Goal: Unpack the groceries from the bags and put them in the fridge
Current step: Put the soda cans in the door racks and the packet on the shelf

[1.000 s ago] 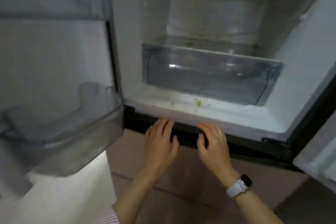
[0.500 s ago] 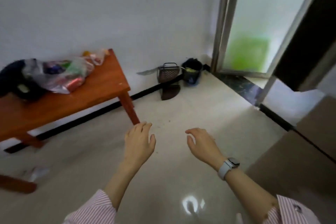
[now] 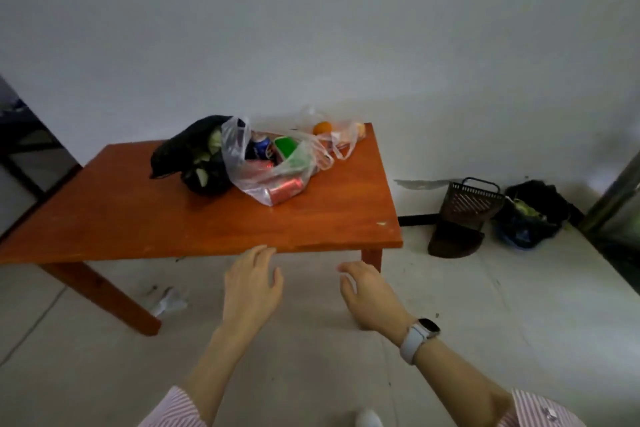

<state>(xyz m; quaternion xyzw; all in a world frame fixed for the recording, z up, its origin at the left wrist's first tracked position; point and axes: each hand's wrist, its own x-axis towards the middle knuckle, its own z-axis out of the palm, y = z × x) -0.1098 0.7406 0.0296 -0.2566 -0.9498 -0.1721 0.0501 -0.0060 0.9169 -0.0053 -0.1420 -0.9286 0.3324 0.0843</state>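
Note:
A low orange-brown wooden table point(image 3: 214, 222) stands against the white wall. On its far side lie a black bag point(image 3: 194, 156) with pale green vegetables showing, a clear plastic bag point(image 3: 277, 177) with red, blue and green drink cans, and a smaller clear bag point(image 3: 343, 137) with an orange point(image 3: 322, 127). My left hand point(image 3: 252, 284) hovers open just in front of the table's near edge. To its right my right hand point(image 3: 369, 291), with a white watch on the wrist, is open too. Both hands hold nothing. The fridge is out of view.
On the floor to the right stand a dark dustpan with a basket-like holder point(image 3: 464, 215) and a dark bin bag point(image 3: 530, 215) by the wall. A metal door frame point(image 3: 620, 198) is at the far right. Crumpled white paper point(image 3: 169, 302) lies under the table. Dark furniture point(image 3: 20, 149) is at the left.
The view swung from the open fridge round to the room, then to the table, which is now straight ahead and closer. Both hands left the fridge's lower edge and stayed empty.

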